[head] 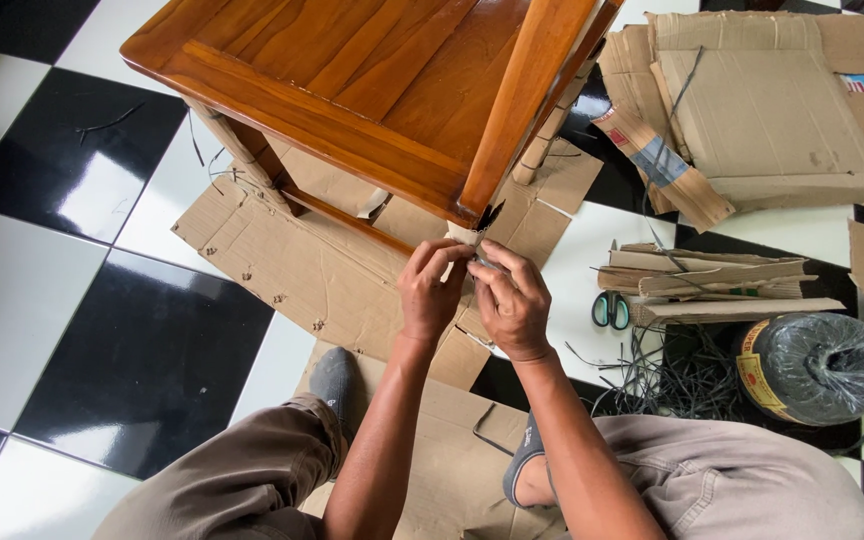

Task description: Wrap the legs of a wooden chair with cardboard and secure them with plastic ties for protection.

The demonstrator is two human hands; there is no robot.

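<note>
A polished wooden chair (352, 80) stands on flattened cardboard (292, 270) on a black-and-white tiled floor. Both my hands meet at the chair's front leg, just under the seat corner. My left hand (430, 290) pinches a cardboard wrap (464, 236) on that leg. My right hand (512, 300) presses against the same spot, fingers curled on a dark strap (482, 264) there. The leg itself is mostly hidden behind my hands. I sit on the floor, with both knees and grey socks at the bottom of the view.
Green-handled scissors (610, 309) lie right of my hands beside folded cardboard strips (712, 285). A wrapped roll of black strapping (812, 368) and loose strap pieces (672, 375) lie at the right. Stacked cardboard sheets (772, 110) lie at the back right.
</note>
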